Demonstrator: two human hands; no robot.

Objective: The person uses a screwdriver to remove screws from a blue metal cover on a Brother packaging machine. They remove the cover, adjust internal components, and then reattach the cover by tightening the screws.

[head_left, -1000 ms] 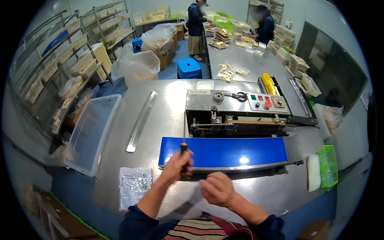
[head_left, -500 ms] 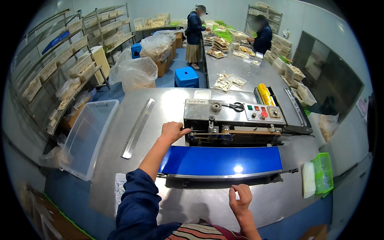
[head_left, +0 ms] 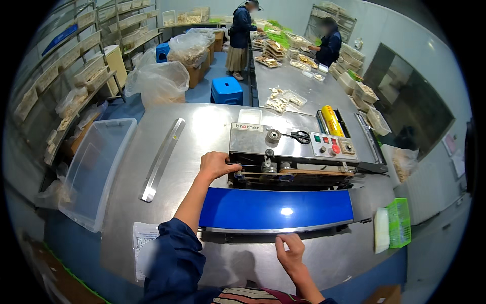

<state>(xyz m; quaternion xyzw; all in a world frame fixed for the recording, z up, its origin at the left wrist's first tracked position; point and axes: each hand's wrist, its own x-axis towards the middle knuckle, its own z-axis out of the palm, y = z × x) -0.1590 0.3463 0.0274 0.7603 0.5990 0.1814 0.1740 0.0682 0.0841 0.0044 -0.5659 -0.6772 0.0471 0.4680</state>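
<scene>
A metal continuous band sealer point(head_left: 248, 137) stands before me, with a control panel on top and a blue conveyor belt point(head_left: 273, 206) along its front. My left hand point(head_left: 216, 165) is bent round the sealer's left end, its thumb beside the roller and drive band there; some fingertips are hidden. Just in front of the belt's near edge, my right hand point(head_left: 290, 252) hangs loosely curled with nothing visible in it. Black scissors point(head_left: 299, 136) and a round metal roller point(head_left: 274, 136) lie on top of the sealer.
A metal strip point(head_left: 163, 159) lies left of the sealer, beyond which is a clear plastic bin point(head_left: 98, 172). At right stands a green basket point(head_left: 399, 223). Two people work at the far table, among trays of sliced pale food. A blue stool point(head_left: 227, 91) stands behind.
The view has shifted slightly, so the table and shelves appear further left. My left hand stays at the sealer's left end, and my right hand stays in front of the belt.
</scene>
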